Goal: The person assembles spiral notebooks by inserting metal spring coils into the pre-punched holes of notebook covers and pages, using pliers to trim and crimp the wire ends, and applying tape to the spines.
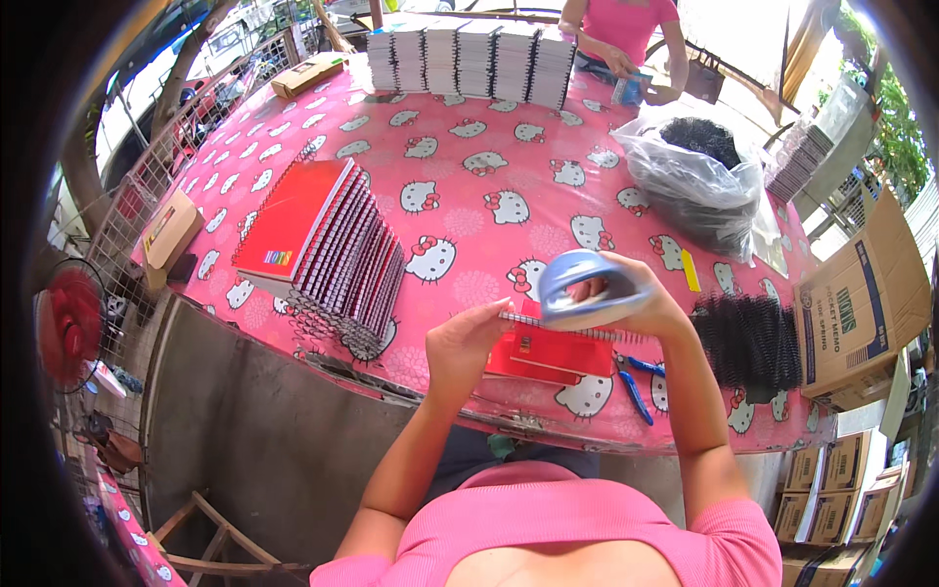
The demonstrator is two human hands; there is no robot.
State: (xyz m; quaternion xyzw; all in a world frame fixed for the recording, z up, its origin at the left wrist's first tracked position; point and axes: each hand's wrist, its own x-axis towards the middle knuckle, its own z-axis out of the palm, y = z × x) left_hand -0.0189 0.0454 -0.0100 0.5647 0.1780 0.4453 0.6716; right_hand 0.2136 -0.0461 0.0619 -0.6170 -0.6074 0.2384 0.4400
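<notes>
A small red notebook (553, 354) lies at the near edge of the table with its spiral-bound edge away from me. My left hand (458, 344) pinches the left end of that spiral edge between thumb and fingers. My right hand (650, 298) is wrapped round the loop handle of a blue, iron-shaped tool (587, 318), which is over the spiral edge; whether it touches cannot be told. More red cover shows under the notebook. Blue-handled pliers (636, 393) lie open just right of it.
A stack of red spiral notebooks (318, 245) stands at left. Loose black spirals (748, 344) lie at right beside an open carton (851, 303). Behind are a plastic bag of black coils (690, 186), a yellow strip (691, 271) and notebook stacks (474, 64). Another person (626, 39) works opposite.
</notes>
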